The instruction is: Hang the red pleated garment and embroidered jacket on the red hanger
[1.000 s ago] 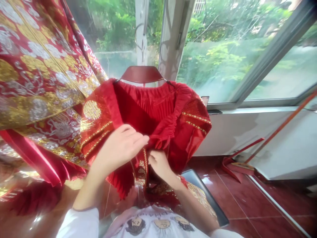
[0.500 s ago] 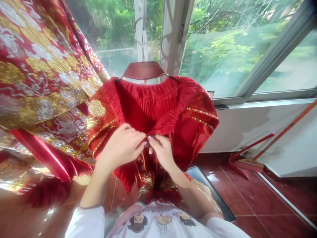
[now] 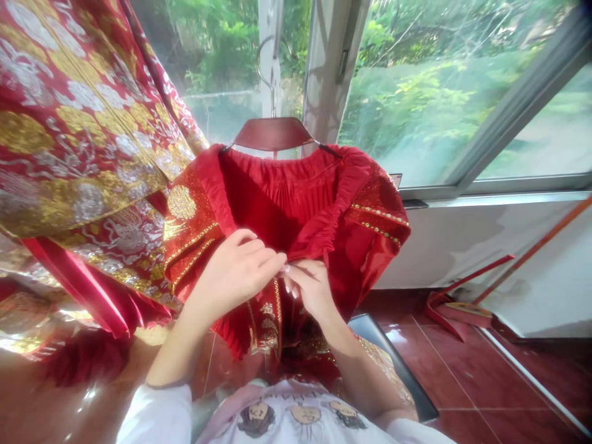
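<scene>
The garment [image 3: 346, 265] is on its hanger [image 3: 272, 134]; left hand [image 3: 247, 265] and right hand [image 3: 312, 285], fingers curled tight, pinch its front edges; the neckline above gapes unfastened.

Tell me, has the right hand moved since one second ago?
Yes. Judged against the window frame, the right hand has moved up, bringing its fingers beside the left hand.
</scene>
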`<state>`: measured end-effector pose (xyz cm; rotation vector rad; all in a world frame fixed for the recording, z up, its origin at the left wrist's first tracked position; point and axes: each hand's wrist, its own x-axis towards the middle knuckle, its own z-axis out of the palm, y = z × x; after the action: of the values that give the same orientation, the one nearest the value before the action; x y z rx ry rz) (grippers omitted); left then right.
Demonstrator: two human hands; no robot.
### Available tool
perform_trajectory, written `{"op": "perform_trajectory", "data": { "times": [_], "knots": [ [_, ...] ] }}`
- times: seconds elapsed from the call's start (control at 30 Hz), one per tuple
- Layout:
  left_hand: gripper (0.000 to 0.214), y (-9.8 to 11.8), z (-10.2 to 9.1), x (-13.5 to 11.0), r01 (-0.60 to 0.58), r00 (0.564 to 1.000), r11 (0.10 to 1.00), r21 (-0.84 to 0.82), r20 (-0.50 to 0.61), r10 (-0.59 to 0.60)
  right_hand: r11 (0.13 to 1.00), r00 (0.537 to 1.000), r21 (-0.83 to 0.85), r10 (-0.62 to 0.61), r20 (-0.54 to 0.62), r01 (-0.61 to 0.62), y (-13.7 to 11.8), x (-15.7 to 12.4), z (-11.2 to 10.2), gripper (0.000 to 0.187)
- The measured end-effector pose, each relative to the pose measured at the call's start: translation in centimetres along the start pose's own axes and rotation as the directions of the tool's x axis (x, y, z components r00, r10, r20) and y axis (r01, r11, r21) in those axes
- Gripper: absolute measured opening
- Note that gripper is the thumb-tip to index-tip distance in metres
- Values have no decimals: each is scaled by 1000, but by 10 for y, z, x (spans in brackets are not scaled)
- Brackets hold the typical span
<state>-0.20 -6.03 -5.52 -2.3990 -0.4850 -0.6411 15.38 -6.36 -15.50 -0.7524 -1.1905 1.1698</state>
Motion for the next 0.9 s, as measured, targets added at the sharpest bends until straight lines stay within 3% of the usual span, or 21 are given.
{"op": "perform_trajectory", "data": {
  "times": [0.13, 0.23, 0.33, 0.4, 0.47, 0.53, 0.6, 0.63, 0.67, 0.7, 0.77, 0.8, 0.83, 0.9],
  "knots": [
    [26, -3, 1, 5, -26, 994, 997, 71, -107, 34, 997, 998, -61, 51, -38, -53, 11, 2, 4, 34],
    [17, -10, -2, -1, -20, 976, 997, 79, -217, 36, 968, 989, -209, 129, -69, -141, 30, -3, 3, 37],
    [15, -20, -6, -14, 48, 935, 997, 67, -353, -21, 925, 978, -317, 190, -91, -209, 53, -15, 1, 35],
    [17, -25, -8, -23, 89, 924, 996, 29, -376, -72, 906, 973, -358, 222, -55, -227, 60, -25, -4, 33],
    [14, -29, -11, -30, 99, 953, 992, -75, -280, -117, 843, 971, -501, 238, 19, -197, 53, -33, -13, 32],
    [11, -32, -15, -33, 114, 987, 967, -230, -83, -136, 708, 979, -700, 192, 69, -89, 30, -37, -25, 34],
    [25, -36, -19, -33, 172, 985, 919, -356, 41, -169, 543, 998, -839, 41, 39, 10, -5, -35, -35, 40],
    [30, -39, -19, -31, 239, 968, 895, -377, 23, -249, 480, 996, -877, -82, -21, 21, -24, -31, -38, 42],
    [31, -42, -17, -28, 334, 924, 866, -372, -50, -378, 431, 966, -902, -240, -100, 14, -42, -23, -39, 38],
    [30, -46, -13, -23, 451, 838, 821, -349, -152, -525, 400, 885, -916, -424, -193, -8, -58, -13, -38, 32],
    [31, -54, 4, -8, 684, 587, 677, -272, -346, -732, 401, 617, -914, -706, -348, -58, -79, 16, -34, 29],
    [39, -59, 15, 0, 764, 486, 604, -228, -412, -771, 400, 542, -913, -750, -378, -83, -84, 33, -31, 36],
    [50, -63, 26, 8, 816, 422, 547, -185, -456, -784, 374, 541, -918, -750, -381, -129, -86, 50, -28, 49],
    [72, -71, 47, 19, 879, 348, 461, -123, -497, -795, 323, 584, -919, -710, -393, -226, -81, 78, -26, 71]
  ]
}}
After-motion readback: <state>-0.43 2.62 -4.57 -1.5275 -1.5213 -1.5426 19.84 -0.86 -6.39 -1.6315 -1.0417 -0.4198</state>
